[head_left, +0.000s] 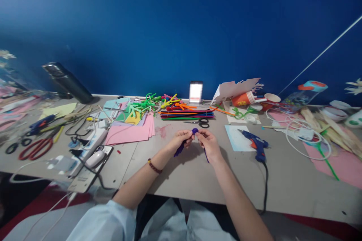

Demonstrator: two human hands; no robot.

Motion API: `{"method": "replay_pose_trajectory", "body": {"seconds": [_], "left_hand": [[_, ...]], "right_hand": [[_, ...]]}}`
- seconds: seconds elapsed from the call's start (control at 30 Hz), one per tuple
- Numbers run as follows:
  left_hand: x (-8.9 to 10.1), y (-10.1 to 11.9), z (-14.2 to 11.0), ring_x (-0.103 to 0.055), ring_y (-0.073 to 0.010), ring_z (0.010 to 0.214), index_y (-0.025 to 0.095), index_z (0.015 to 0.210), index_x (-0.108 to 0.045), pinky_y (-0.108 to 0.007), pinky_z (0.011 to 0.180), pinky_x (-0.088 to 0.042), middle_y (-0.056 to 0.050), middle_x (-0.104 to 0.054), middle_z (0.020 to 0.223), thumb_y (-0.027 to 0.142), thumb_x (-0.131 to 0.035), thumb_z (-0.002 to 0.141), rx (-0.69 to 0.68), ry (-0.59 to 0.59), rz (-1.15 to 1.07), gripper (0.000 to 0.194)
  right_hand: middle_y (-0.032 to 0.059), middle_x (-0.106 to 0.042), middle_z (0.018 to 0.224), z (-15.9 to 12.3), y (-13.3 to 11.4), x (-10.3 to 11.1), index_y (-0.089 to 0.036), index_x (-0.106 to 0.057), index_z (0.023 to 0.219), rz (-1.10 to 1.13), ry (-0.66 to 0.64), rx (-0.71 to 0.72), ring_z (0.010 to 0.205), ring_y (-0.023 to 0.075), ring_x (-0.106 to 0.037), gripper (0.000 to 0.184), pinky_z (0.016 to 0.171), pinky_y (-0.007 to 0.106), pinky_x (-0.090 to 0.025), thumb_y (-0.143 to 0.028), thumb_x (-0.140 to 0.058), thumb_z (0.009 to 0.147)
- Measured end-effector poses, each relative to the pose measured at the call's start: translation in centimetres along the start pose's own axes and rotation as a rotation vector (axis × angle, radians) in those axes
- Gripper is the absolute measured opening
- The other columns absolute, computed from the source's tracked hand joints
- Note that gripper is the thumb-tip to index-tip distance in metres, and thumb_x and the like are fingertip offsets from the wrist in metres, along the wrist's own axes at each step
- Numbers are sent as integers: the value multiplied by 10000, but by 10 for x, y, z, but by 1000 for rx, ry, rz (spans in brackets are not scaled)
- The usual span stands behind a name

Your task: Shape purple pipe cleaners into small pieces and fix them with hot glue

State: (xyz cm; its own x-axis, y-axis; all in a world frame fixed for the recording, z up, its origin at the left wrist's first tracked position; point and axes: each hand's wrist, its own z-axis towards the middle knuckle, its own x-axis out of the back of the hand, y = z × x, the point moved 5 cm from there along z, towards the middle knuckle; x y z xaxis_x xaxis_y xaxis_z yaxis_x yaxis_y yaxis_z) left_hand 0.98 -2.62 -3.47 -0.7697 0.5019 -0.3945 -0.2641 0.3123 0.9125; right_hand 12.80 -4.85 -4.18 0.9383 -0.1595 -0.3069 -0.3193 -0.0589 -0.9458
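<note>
The left hand (178,139) and right hand (207,143) are working close together above the grey tabletop (169,175), their fingertips pinching a fuzzy purple chenille stem (194,131) bent into a small round knob, with thin tails dangling below. At twelve o'clock, a stack of straight multicoloured chenille stems (186,115) is lying flat. At three o'clock, a blue hot glue gun (256,144) is lying with its black cord trailing. At nine o'clock, matte pink paper sheets (127,133) are overlapping loosely.
</note>
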Motion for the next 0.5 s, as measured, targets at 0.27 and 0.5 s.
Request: {"method": "replay_pose_trajectory", "body": {"seconds": [0.27,0.5], "left_hand": [[-4,4,-2,-395,-54,420,129,727,-573,-202,436,-329,37,-472,532,480,-647,705,-22,73,66,360],[-4,14,-6,-368,-47,438,131,735,-576,-201,446,-263,52,-451,524,536,-597,731,-175,239,365,406]], "right_hand": [[-32,-574,605,-1,-2,0,-178,-613,718,14,31,0,443,47,-320,298,412,210,-193,-416,-751,603],[-15,-604,660,0,-3,1,-179,-630,764,38,36,28,453,49,-343,279,411,208,-226,-386,-745,619]]}}
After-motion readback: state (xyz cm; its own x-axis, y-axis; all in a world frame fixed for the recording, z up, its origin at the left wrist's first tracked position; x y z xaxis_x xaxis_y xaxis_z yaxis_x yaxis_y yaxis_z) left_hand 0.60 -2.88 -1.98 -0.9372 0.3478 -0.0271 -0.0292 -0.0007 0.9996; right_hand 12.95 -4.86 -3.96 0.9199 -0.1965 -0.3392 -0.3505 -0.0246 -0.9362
